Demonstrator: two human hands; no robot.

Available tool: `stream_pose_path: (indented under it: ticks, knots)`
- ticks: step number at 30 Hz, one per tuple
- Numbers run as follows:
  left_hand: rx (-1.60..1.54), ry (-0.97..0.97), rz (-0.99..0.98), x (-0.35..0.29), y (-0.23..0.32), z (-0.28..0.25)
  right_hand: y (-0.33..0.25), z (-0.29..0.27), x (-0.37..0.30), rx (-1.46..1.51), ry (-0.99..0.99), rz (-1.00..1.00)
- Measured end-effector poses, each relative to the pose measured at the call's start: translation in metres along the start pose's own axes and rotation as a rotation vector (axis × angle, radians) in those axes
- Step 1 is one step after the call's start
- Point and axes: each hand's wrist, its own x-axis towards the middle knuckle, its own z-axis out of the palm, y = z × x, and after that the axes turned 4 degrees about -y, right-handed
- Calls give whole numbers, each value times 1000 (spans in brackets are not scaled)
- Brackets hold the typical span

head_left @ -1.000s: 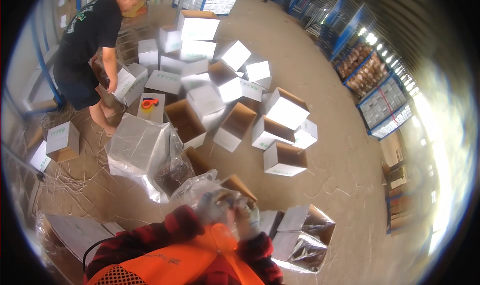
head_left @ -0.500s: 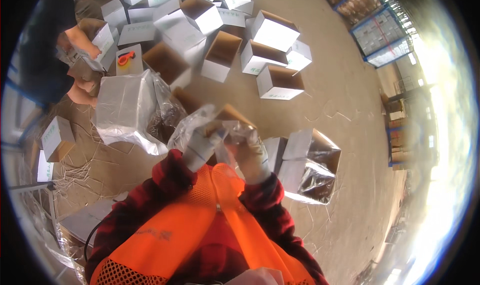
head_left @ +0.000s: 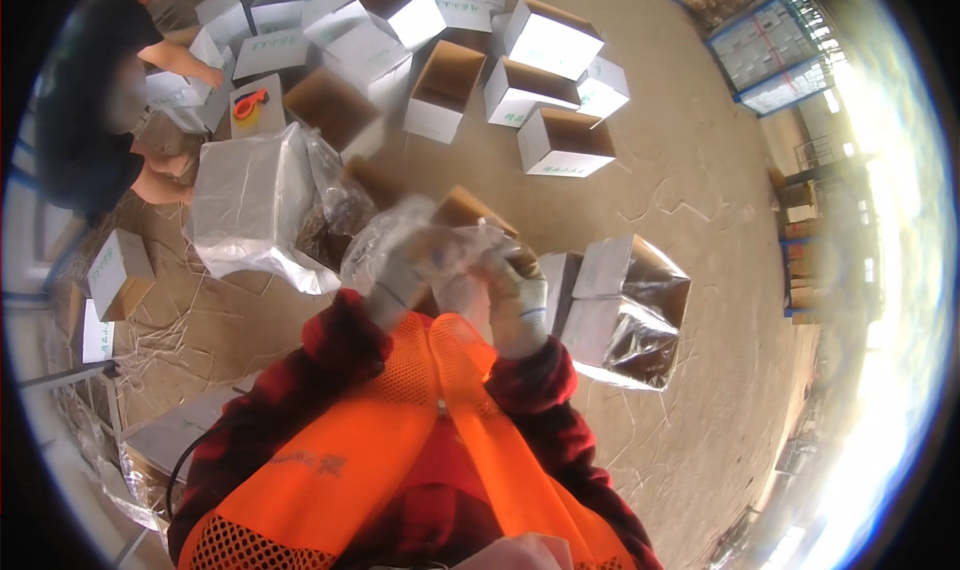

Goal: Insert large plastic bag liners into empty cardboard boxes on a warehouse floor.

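In front of my chest I hold a crumpled clear plastic bag (head_left: 462,280) between both gloved hands. My left hand (head_left: 400,278) is smeared by motion, its fingers closed at the bag's left side. My right hand (head_left: 519,300), in a pale work glove, pinches the bag's right edge with curled fingers. Part of the bag bulges out past my left wrist. Just beyond it shows an open cardboard box (head_left: 470,213), mostly hidden by my hands and the film.
A plastic-covered carton (head_left: 245,195) stands ahead left; a lined open box (head_left: 610,305) stands at right. Open white boxes (head_left: 555,45) crowd the far floor. An orange tape dispenser (head_left: 250,105) lies on one box. A co-worker (head_left: 100,100) bends at far left. Loose straps litter the floor.
My hands have drawn slightly apart, spreading the bag between them. The co-worker's upper arm has moved to the right over a box. The whole view has shifted slightly.
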Motion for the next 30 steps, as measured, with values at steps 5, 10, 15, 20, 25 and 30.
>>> stream_pose_path:
  ticks: [5, 10, 15, 20, 25, 30]
  knots:
    - [-49, -88, 48, 9, 3, 12, 10, -23, 2, 52, -44, -14]
    - [68, -33, 21, 17, -16, 4, 1, -33, 0, -25, -5, -12]
    - [-31, -1, -39, 26, -34, 2, -9, -59, 5, -76, 15, -31]
    - [539, 131, 254, 45, -69, -16, 12, -56, 9, -298, 3, -24]
    - [804, 203, 268, 76, -27, -108, 9, -70, 21, -292, 90, 139]
    - [103, 308, -22, 37, -18, -110, 5, -50, 30, 0, 100, 76]
